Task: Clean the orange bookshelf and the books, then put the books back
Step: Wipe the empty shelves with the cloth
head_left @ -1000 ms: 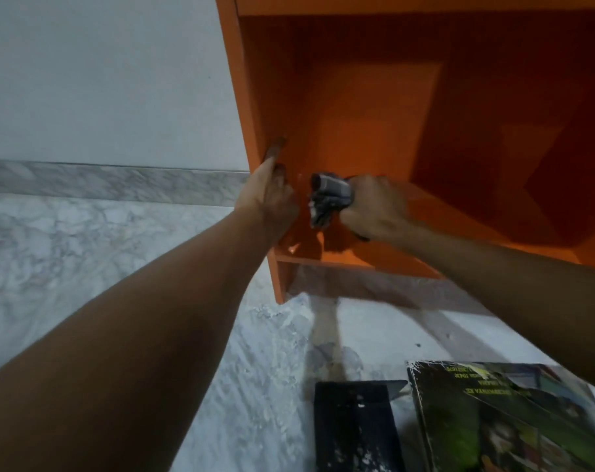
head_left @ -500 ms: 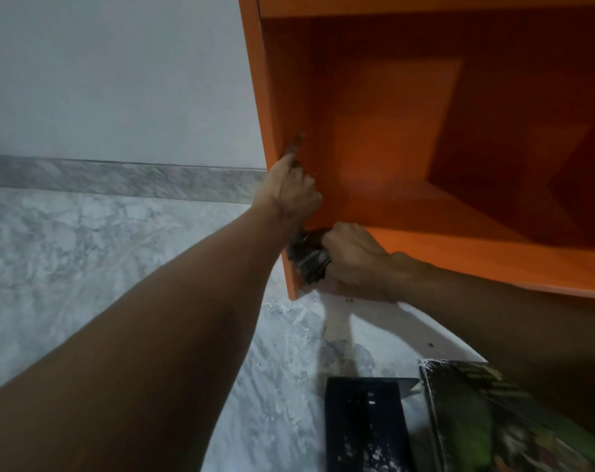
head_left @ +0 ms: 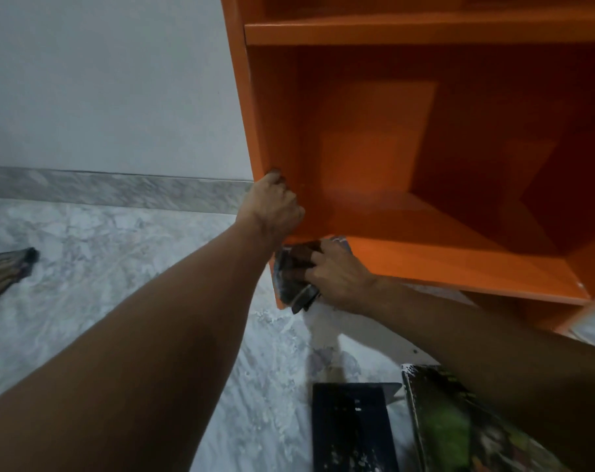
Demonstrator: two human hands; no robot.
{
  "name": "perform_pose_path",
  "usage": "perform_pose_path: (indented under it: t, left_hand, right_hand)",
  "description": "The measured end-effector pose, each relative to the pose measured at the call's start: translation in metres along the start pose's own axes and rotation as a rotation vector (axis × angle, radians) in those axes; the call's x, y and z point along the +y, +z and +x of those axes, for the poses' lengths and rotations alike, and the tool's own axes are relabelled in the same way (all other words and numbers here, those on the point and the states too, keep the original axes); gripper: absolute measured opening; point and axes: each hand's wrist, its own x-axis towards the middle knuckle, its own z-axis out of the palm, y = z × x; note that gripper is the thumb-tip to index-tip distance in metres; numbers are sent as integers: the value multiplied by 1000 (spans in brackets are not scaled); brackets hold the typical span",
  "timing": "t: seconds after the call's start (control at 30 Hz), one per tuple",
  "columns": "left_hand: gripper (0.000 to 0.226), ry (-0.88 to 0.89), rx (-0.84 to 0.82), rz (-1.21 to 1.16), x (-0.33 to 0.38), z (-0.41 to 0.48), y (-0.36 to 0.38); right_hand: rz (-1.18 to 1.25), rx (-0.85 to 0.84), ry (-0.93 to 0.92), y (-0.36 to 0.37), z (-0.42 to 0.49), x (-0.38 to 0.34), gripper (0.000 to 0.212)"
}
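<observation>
Orange from side panel to base, the bookshelf (head_left: 408, 264) stands against a white wall (head_left: 102, 80) on a marble floor (head_left: 102, 274), its lower compartment open to the camera. A person's left hand (head_left: 272, 206) grips the front edge of the left side panel, fingers curled round the board, seemingly to steady the unit. The right hand (head_left: 340, 277) holds a dark, bunched cloth (head_left: 294, 277), fingers wrapped over it, and presses it against the bottom left front corner, where the lowest board meets the side panel. Two books lie flat on the floor in front of the unit: a dark-covered book (head_left: 354, 430) and, just beside it on the right, a green-covered book (head_left: 452, 434), partly hidden by the right forearm. Both covers carry pale specks. A piece of striped fabric (head_left: 3, 270) lies on the floor at the far left, well apart from the work.

The step in hand appears to be the wiping of the shelf itself, at its lower front edge and corner. By this reckoning the task is in its first half: the books are not yet back in place, and their covers do not look wiped. The next move likely calls for drawing the cloth along the front lip or down the foot of the panel with firm, even pressure while the left hand braces the frame. After that, the cloth has to go to each cover on the floor before the books are stood in the compartment.
</observation>
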Motion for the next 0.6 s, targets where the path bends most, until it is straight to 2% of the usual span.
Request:
perform_pose_path:
  t: [0.07, 0.2, 0.33, 0.6]
  left_hand:
    - [37, -5, -12, 12, 2, -1, -4]
    - [34, -13, -113, -87, 13, 4, -15]
    - [34, 17, -188, -341, 43, 15, -33]
    - [35, 227, -116, -433, 142, 62, -93]
  right_hand:
    - [-80, 5, -107, 0, -8, 5, 36]
    - [-196, -22, -198, -13, -43, 10, 13]
    - [-169, -17, -140, -18, -96, 32, 9]
    - [-278, -208, -22, -21, -234, 102, 9]
